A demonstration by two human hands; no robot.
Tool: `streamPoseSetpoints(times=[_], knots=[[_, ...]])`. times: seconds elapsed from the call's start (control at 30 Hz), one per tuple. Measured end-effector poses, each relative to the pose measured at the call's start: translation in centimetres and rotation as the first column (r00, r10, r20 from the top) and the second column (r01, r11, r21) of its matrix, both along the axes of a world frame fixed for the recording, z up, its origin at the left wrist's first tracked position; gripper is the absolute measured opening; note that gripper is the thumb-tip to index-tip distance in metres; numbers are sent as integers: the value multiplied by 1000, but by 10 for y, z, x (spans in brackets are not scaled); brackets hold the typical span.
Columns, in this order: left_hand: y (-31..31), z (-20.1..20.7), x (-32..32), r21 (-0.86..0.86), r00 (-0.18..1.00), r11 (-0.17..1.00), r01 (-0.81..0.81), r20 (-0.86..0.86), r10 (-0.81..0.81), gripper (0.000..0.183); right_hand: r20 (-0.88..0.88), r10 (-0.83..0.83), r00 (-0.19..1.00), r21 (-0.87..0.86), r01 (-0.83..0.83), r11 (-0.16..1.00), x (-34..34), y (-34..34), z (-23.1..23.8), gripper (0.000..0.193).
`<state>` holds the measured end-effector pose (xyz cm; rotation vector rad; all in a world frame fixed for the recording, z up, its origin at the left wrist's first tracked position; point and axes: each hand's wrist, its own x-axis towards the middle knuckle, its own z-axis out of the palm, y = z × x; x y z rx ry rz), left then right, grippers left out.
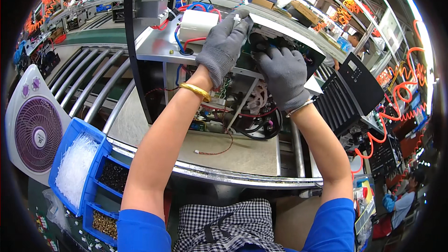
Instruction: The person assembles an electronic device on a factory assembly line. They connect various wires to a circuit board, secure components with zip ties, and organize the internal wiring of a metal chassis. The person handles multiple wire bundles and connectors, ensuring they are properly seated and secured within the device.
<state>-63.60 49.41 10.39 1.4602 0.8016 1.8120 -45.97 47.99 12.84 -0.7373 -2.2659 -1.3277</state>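
An electrical unit with an open metal chassis (pixel 161 55) stands before me, wiring and boards showing inside. My gloved left hand (pixel 225 44) is at its top, beside a white cylinder (pixel 198 24) with red and blue wires. A small white plastic piece (pixel 237 19) shows between this hand's curled fingers. Further right, my gloved right hand (pixel 283 72) reaches over a dark green circuit board (pixel 303 51) under the raised panel. Its fingers are bent down and the fingertips are hidden, so what they hold cannot be made out. A thin red wire (pixel 228 147) with a small connector hangs out in front.
Metal rollers (pixel 88 77) run on both sides of the unit. Blue bins (pixel 100 135) at the left hold white strips, black screws and brass-coloured pieces, beside a purple-and-white fan (pixel 38 128). A black slotted casing (pixel 343 105) stands at the right, near coiled orange hoses (pixel 382 126).
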Motion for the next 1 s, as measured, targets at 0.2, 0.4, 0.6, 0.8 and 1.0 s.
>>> streamPoseSetpoints(times=[0.2,0.4,0.6,0.8,1.0], knots=[[15,-11,-5,73,999,997,17,29,-19,37,25,-39,999,4,39,999,-6,2,-3,22],[21,-17,-4,67,999,997,23,42,-25,37,21,-49,999,15,49,999,-9,10,-11,23],[26,-18,2,70,999,997,-13,45,10,36,10,-60,998,45,59,997,-10,19,-18,21],[10,-11,2,28,1000,999,-20,-10,20,36,-40,-49,998,-4,49,999,-4,13,-18,20],[1,-1,5,-14,1000,1000,-24,2,24,37,-277,158,948,-66,-183,981,5,-34,-10,23]])
